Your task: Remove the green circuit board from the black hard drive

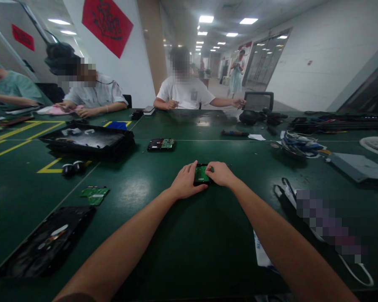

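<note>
On the green table (189,243), straight ahead of the person, a hard drive (201,175) lay between the two hands with its circuit board (200,170) facing up. The left forearm (129,235) and right forearm (277,226) reached forward from the near edge and converged on it. The left hand (185,183) lay along the drive's left side, back upward, fingers pointing away and thumb stretched rightward along the near edge, clasping the drive between them. The right hand (221,173) came in from the other side, its fingers curled and its thumb and forefinger brought close over the board's right part; whether they pinched something small could not be told. Beyond the left hand lay another drive (161,144), well apart.
</note>
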